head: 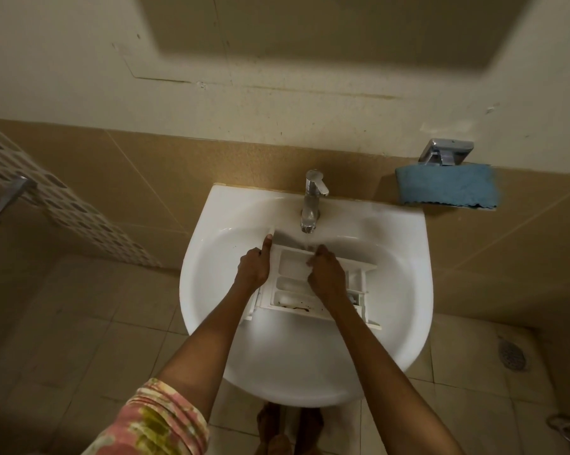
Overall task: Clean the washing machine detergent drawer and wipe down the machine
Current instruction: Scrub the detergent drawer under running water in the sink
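Sink basin (211, 307): your left hand (253, 266) grips the detergent drawer (290, 285) at 9 o'clock, your right hand (326, 274) curls over its 12 o'clock wall. It's likely light, stiff and slippery when wet, so hold its sides.

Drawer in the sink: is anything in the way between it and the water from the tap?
Nothing visible is in the way. The detergent drawer sits in the sink right under the faucet, and the water lands on its far end. The left hand and right hand both hold it already.
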